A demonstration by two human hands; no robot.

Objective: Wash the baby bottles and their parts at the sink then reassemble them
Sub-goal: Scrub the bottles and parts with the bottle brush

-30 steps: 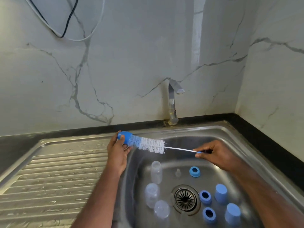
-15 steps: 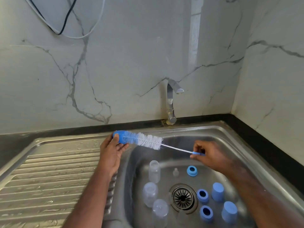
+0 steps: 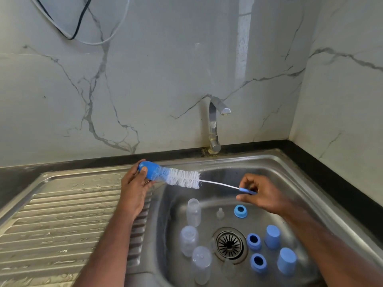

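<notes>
Bottles [image 3: 193,212] and caps [image 3: 272,236] around drain [image 3: 229,244]

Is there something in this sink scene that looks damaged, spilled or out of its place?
Nothing looks damaged or spilled. The only oddity: brownish grime around the tap base. The bottle parts sit loose in the sink, as expected before washing.

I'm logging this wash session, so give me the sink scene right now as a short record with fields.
left hand: left hand grips the blue sponge tip of the bottle brush
right hand: right hand pinches the brush's blue handle end
sink: sink holds the parts
clear bottles: three
blue rings: three
blue caps: two
clear teat: one visible
tap: tap, no water running
</notes>
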